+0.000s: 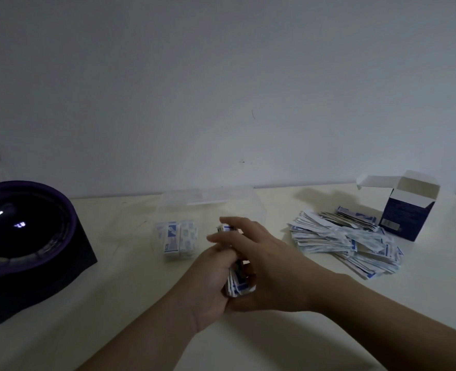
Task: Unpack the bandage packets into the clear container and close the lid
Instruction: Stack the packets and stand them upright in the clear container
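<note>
Near the middle of the bench (130, 290), the left hand (208, 279) and right hand (269, 261) grasp one stack of bandage packets (237, 283), fingers wrapped round it. Just beyond, the clear container (208, 199) holds two packet bundles (177, 241) at its left. Far right, loose packets (342, 242) lie beside an open box (406, 212).

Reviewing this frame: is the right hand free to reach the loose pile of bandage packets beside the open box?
Probably, once emptied: bare table lies between right hand and loose pile, but it and the left hand hold a stack of packets.
</note>
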`<state>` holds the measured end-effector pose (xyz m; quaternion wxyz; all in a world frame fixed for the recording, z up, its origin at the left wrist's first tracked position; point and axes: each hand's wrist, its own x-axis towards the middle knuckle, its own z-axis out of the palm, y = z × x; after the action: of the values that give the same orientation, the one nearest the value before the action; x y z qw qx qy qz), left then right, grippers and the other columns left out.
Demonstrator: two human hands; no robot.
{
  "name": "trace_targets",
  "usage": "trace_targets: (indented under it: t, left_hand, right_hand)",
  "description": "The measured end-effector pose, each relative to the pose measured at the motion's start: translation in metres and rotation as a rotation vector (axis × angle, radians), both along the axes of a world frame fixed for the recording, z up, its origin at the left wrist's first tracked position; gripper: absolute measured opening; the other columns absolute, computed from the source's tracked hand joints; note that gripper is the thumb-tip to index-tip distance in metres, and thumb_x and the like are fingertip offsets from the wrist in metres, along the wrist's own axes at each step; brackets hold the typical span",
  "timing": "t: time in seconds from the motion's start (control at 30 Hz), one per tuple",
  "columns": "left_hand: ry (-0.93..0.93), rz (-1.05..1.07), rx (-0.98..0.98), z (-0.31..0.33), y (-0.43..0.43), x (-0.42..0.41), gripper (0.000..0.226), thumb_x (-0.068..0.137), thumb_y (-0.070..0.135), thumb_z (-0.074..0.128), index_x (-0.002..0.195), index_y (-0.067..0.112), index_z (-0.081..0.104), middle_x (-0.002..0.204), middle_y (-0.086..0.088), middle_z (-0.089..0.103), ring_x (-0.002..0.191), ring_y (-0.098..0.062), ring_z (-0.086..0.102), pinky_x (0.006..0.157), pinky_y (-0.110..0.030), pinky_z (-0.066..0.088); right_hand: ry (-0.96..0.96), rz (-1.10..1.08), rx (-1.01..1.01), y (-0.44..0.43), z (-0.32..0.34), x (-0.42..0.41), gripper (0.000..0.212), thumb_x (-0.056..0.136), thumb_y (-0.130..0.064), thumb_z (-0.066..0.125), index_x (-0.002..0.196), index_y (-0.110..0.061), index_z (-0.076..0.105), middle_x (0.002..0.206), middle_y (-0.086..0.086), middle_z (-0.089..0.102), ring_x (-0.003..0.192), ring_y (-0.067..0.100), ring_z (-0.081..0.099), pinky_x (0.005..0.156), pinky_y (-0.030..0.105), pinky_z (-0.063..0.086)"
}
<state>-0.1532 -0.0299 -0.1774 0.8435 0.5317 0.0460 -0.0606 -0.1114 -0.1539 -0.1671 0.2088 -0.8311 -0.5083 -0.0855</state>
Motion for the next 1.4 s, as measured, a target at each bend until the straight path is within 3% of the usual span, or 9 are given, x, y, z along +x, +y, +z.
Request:
trace_targets:
  t: [0.23,0.5,0.63,0.77,0.87,0.97,1.13,1.2,1.4]
  left_hand:
    - [-0.11,-0.179,0.19,0.008,0.006,-0.003,0.029,0.092,0.001,0.044,0.112,0.009,0.063,0.108,-0.018,0.064,0.098,-0.025,0.062,0.08,-0.035,0.048]
    - [-0.207,-0.157,0.392,0.008,0.006,-0.007,0.027,0.089,-0.004,0.045,0.104,0.015,0.058,0.086,-0.007,0.048,0.073,-0.012,0.045,0.058,-0.022,0.04]
    - [-0.173,-0.171,0.274,0.01,0.009,-0.004,0.017,0.09,0.005,0.054,0.106,0.008,0.06,0.09,-0.008,0.051,0.078,-0.013,0.054,0.062,-0.023,0.043]
    - [-0.151,-0.187,0.231,0.011,0.008,-0.004,0.024,0.092,-0.001,0.044,0.111,0.002,0.059,0.098,-0.014,0.055,0.092,-0.024,0.056,0.068,-0.03,0.047]
    - [-0.138,-0.12,0.236,0.011,0.002,-0.008,0.022,0.093,0.0,0.039,0.096,0.008,0.059,0.077,-0.009,0.052,0.068,-0.016,0.051,0.057,-0.026,0.04]
    - [-0.097,-0.062,0.187,0.012,-0.003,-0.006,0.014,0.096,0.007,0.043,0.093,0.011,0.056,0.064,0.0,0.045,0.054,-0.011,0.037,0.052,-0.023,0.033]
    - [0.017,-0.037,0.064,0.009,-0.01,0.01,0.011,0.097,0.016,0.046,0.097,0.01,0.055,0.057,0.003,0.044,0.044,-0.007,0.034,0.046,-0.019,0.033]
    - [0.045,-0.045,0.044,0.011,-0.019,0.018,0.012,0.098,0.017,0.046,0.1,0.011,0.056,0.057,0.004,0.044,0.044,-0.007,0.035,0.045,-0.019,0.034]
    - [0.056,-0.056,-0.062,0.023,-0.054,0.036,0.011,0.097,0.016,0.047,0.098,0.011,0.056,0.057,0.003,0.046,0.042,-0.007,0.034,0.042,-0.018,0.035]
  right_hand:
    - [0.043,-0.016,0.126,-0.006,0.001,0.007,0.084,0.06,-0.043,0.084,0.131,-0.029,0.042,0.133,-0.008,0.024,0.097,0.0,0.045,0.074,-0.002,0.036]
    - [0.015,-0.004,0.127,-0.005,0.001,0.002,0.074,0.064,-0.044,0.08,0.125,-0.033,0.04,0.142,-0.007,0.017,0.098,0.006,0.054,0.069,0.005,0.04]
    - [0.061,0.016,0.173,-0.006,0.002,0.006,0.062,0.066,-0.031,0.081,0.117,-0.028,0.046,0.133,-0.008,0.025,0.096,0.006,0.055,0.07,0.01,0.045]
    - [-0.009,0.017,0.135,-0.008,0.003,0.006,0.068,0.065,-0.04,0.081,0.122,-0.029,0.045,0.134,-0.008,0.027,0.096,-0.015,0.043,0.072,0.0,0.037]
    - [-0.044,0.062,0.076,-0.01,0.004,0.003,0.085,0.068,-0.052,0.076,0.138,-0.031,0.034,0.145,-0.009,0.025,0.111,-0.015,0.034,0.085,0.0,0.032]
    - [0.122,0.047,0.252,-0.021,0.006,0.01,0.078,0.075,-0.05,0.069,0.141,-0.027,0.033,0.142,-0.011,0.037,0.127,0.0,0.04,0.101,0.019,0.038]
    - [0.224,-0.426,0.554,-0.056,0.004,0.057,0.019,0.092,-0.03,0.056,0.101,-0.019,0.069,0.1,-0.008,0.069,0.093,0.011,0.064,0.075,0.014,0.048]
    - [0.207,-0.647,0.569,-0.083,-0.001,0.087,0.02,0.094,-0.018,0.052,0.099,-0.012,0.07,0.095,0.0,0.071,0.085,0.015,0.064,0.067,0.016,0.045]
    - [0.338,-0.916,0.244,-0.157,-0.017,0.155,0.034,0.099,-0.011,0.039,0.129,-0.004,0.053,0.126,0.016,0.058,0.105,0.028,0.057,0.085,0.027,0.041]
